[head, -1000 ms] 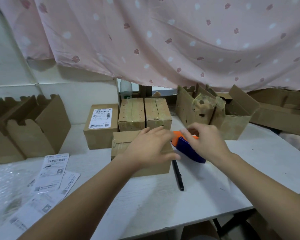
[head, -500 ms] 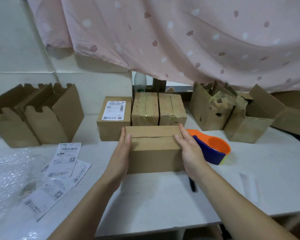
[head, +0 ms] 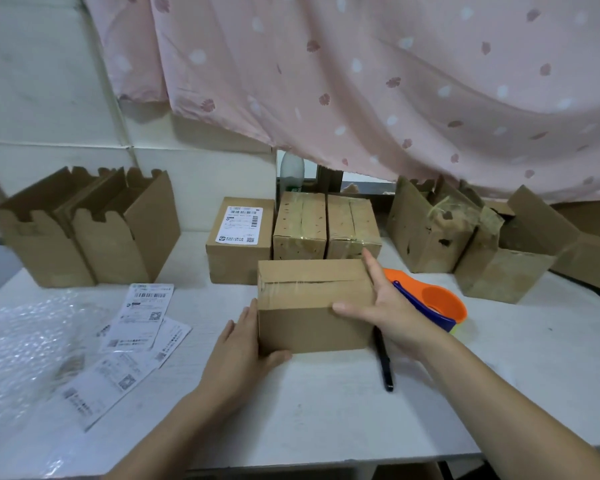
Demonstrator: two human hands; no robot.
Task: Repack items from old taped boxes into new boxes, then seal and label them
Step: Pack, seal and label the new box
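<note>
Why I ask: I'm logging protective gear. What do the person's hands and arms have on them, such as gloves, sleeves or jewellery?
Nothing visible. The left hand and right hand are ungloved, with no rings on the fingers in view. The left forearm and right forearm are bare to the picture's edge: no sleeves, watch or bracelets.

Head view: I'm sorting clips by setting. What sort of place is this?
Probably a home parcel-packing corner: loose shipping labels, a tape dispenser and cardboard boxes on a table under a pink curtain.
</note>
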